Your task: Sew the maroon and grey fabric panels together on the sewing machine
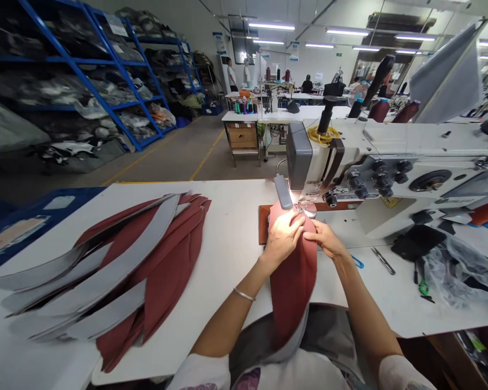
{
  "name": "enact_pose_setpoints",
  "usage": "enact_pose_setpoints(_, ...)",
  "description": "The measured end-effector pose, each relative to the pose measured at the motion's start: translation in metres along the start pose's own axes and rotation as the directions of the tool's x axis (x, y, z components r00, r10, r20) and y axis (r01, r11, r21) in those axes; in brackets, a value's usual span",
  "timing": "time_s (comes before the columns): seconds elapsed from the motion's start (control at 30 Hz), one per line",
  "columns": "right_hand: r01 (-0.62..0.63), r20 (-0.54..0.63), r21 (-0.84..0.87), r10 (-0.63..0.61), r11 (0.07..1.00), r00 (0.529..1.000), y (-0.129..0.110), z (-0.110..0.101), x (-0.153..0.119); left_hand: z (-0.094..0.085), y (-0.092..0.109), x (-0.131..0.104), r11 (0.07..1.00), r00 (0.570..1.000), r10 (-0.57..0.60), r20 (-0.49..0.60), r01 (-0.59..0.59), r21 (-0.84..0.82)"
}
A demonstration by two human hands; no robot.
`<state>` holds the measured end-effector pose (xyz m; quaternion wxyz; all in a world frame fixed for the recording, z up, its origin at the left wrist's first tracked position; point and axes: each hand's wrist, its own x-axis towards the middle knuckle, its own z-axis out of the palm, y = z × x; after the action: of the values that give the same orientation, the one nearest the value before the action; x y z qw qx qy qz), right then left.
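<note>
The left hand (283, 235) lies palm down on the red piece (293, 281), its fingers close together just short of the presser foot (301, 209); whether they grip any cloth or only press it, one cannot tell. The right hand (330, 242) has its thumb on top of the piece's right edge and its index finger beside it, in what looks like a light pinch. The piece runs from under the sewing machine (299, 157) ahead of both hands, passes between the forearms and drops over the table edge toward the lap, where its grey underside (287, 349) shows. To sew this well, the left hand would best keep the cloth flat and steer gently, fingertips beside the needle's path rather than in line with it, while the right hand guides the curved edge evenly without tugging. The hanging end probably wants slack, since its weight could drag the seam off line. Well to the left of the left hand lies a pile of red and grey pieces (173, 271); to the right of the right hand are metal tweezers (383, 261), clear of the cloth.
</note>
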<state>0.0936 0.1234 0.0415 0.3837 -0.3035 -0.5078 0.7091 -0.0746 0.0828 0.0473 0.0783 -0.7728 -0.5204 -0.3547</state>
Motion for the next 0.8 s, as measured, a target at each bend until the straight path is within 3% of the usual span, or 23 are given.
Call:
enact_pose_setpoints(0.47,0.004,-0.069,0.054,0.000,0.999,0.998,-0.006,0.000,0.001,0.001,-0.012,0.008,0.995,0.996,0.088,-0.015,-0.088,-0.042)
enact_pose_setpoints(0.63,0.007,-0.035,0.034,-0.006,0.999,0.999,-0.010,0.003,0.000,0.003,-0.021,0.016,0.992,0.995,0.096,-0.022,-0.098,-0.076)
enact_pose_setpoints(0.73,0.046,-0.049,-0.068,-0.049,0.997,0.998,0.008,0.007,-0.017,0.006,-0.011,-0.010,0.994,0.997,-0.007,-0.076,-0.001,-0.108)
enact_pose_setpoints(0.8,0.034,-0.126,-0.182,-0.058,0.983,0.990,0.036,0.011,-0.041,0.012,0.006,-0.052,0.967,0.964,-0.212,-0.159,0.183,-0.175)
